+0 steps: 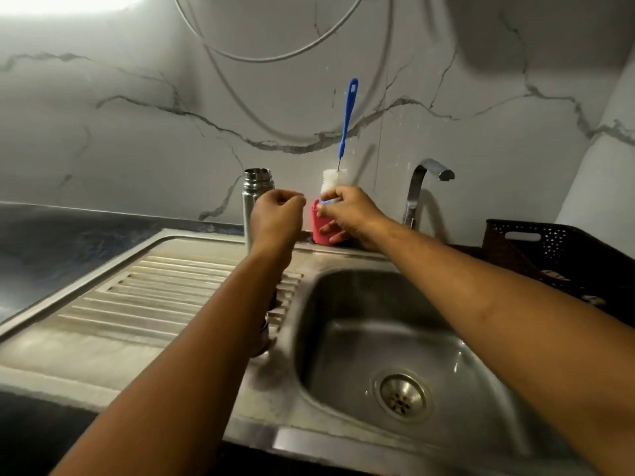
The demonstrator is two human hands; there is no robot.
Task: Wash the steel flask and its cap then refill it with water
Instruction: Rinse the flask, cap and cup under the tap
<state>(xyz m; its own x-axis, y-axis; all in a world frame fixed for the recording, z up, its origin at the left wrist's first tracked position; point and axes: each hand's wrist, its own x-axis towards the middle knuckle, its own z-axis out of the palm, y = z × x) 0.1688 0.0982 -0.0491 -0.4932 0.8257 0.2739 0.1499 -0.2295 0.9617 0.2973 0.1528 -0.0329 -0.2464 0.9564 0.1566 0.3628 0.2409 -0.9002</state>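
The steel flask (257, 182) stands upright and uncapped at the back of the drainboard, against the marble wall. My left hand (276, 218) hovers in front of it with fingers curled and nothing visible in them. My right hand (350, 214) grips a pink cup (321, 235) just right of the flask. A bottle brush with a blue handle (347, 121) and white bristles stands in that cup. A dark rounded thing (264, 334), perhaps the cap, lies on the drainboard edge, mostly hidden under my left forearm.
The steel sink basin (378, 338) with its drain (400, 395) lies below my right arm. A chrome tap (422, 180) rises behind it. The ribbed drainboard (154, 290) is at left, a dark perforated basket (549, 249) at right. White cables hang on the wall.
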